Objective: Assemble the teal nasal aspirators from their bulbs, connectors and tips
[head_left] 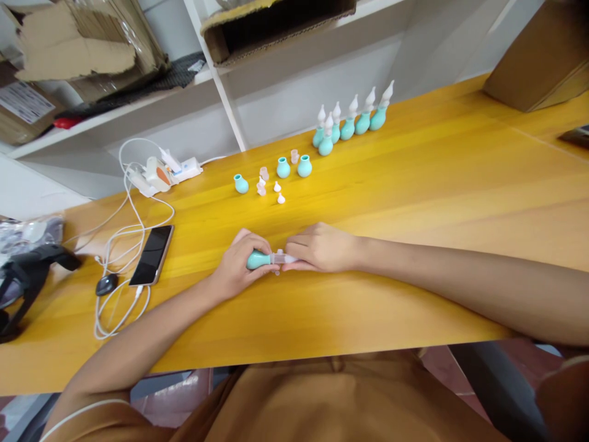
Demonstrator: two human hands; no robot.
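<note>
My left hand (238,265) is wrapped round a teal rubber bulb (258,260), which lies on its side just above the table. A clear plastic connector (278,258) sticks out of the bulb's neck toward the right. At its far end is a pale pointed nozzle tip (289,259), pinched in the fingers of my right hand (317,248). The right fingers hide part of that tip. Beyond my hands lie loose parts: teal bulbs (304,167), a clear connector (294,156) and small white tips (281,198).
Several assembled bulb aspirators (348,127) stand upright at the back. On the left are a phone (152,255), coiled white cables (110,245), a power strip (186,170) and a black strap (34,276). A cardboard box (538,61) sits at the back right, below shelving (225,98).
</note>
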